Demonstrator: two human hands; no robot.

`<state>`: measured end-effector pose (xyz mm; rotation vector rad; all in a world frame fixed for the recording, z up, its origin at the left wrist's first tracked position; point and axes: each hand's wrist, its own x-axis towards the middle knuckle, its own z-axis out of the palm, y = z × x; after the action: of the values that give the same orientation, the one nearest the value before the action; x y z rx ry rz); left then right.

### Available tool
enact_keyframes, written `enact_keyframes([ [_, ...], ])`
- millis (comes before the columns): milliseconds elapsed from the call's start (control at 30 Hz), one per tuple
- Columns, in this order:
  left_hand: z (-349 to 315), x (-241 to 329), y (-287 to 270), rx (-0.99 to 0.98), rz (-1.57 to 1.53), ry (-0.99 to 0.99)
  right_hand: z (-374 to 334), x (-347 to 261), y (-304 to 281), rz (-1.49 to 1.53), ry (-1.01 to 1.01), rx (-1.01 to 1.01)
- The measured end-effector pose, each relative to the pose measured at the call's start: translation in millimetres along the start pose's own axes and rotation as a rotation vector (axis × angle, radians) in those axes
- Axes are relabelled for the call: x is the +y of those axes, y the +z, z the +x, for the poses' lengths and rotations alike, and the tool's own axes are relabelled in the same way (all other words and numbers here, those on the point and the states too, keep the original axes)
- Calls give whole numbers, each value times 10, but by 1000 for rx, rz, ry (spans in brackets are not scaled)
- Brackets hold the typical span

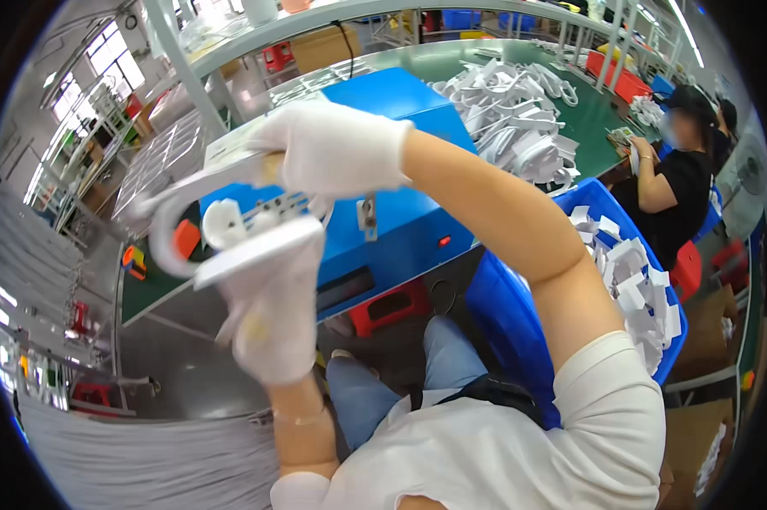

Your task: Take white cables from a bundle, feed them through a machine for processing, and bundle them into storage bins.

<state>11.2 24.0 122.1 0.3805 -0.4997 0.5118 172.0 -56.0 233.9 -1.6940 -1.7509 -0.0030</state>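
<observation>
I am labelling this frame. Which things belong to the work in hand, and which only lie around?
In hand:
left hand
right hand
white plastic part
blue machine

Lying around:
pile of white parts on green table
blue bin of white pieces
red stool

A single head-worn fisheye view looks steeply down over the seated worker's chest and lap, close on the gloved left hand (pixel 273 314) and right hand (pixel 336 149), facing a blue machine (pixel 400 229) and green bench (pixel 596 127) beyond.
</observation>
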Motion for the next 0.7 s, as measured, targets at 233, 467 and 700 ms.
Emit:
enact_keyframes([
  [233,-181,289,297,-132,951,-259,-618,1682,-1186,-457,188,91],
  [467,-530,434,-84,-140,1096,-521,-1927,2922,-1902,2,662,835],
  [700,-794,473,-358,144,1208,-514,-3126,2317,-443,-596,945,-878],
])
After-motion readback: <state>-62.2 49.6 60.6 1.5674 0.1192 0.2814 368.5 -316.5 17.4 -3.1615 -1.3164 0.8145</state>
